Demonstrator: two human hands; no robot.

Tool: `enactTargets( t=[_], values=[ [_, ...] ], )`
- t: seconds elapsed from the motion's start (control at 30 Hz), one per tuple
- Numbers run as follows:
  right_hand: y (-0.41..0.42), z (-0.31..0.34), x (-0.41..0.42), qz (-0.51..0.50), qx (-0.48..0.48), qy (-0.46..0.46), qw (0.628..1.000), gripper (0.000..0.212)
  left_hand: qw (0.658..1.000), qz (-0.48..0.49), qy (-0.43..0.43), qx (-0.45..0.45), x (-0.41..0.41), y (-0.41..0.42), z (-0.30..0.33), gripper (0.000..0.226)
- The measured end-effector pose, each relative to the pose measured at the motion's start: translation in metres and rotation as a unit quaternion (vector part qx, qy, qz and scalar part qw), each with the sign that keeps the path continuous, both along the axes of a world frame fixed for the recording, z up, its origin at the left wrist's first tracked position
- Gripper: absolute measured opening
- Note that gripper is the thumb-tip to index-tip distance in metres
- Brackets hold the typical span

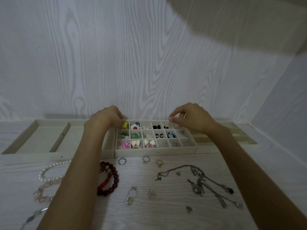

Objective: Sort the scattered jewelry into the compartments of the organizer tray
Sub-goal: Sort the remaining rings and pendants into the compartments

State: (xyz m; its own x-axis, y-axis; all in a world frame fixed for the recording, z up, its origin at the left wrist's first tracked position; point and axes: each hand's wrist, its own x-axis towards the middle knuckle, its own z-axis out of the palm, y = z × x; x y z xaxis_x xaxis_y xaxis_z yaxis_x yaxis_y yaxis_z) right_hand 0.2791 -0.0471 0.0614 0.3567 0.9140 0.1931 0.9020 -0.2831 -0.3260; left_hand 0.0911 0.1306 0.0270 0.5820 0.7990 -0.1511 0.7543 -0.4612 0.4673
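The surface was whitish with a pale wood-grain pattern, and the wall behind matched it. The organizer tray was cream. In it lay a yellow piece, a white flower with a red centre, pink flowers and cream hearts. A dark red bead bracelet, white pearl bracelet and grey chain necklaces lay outside it.
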Motion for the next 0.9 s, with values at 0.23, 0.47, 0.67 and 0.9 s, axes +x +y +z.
enactTargets(
  t=[0.23, 0.47, 0.67, 0.9],
  values=[
    [-0.028, -0.011, -0.064, 0.111, -0.147, 0.052, 0.982, 0.013, 0.999, -0.015, 0.039, 0.008, -0.008, -0.025, -0.004, 0.037],
    [-0.044, -0.01, -0.102, 0.187, -0.2, 0.053, 0.96, 0.022, 0.999, 0.007, -0.019, 0.042, -0.023, -0.038, -0.019, 0.055],
    [-0.047, -0.035, -0.101, 0.185, -0.215, 0.078, 0.956, 0.022, 0.996, 0.028, -0.049, 0.067, -0.027, -0.044, -0.017, 0.049],
    [-0.04, -0.025, -0.082, 0.156, -0.086, 0.244, 0.953, 0.016, 0.979, -0.036, -0.201, 0.006, -0.029, -0.066, 0.027, 0.013]
  ],
)
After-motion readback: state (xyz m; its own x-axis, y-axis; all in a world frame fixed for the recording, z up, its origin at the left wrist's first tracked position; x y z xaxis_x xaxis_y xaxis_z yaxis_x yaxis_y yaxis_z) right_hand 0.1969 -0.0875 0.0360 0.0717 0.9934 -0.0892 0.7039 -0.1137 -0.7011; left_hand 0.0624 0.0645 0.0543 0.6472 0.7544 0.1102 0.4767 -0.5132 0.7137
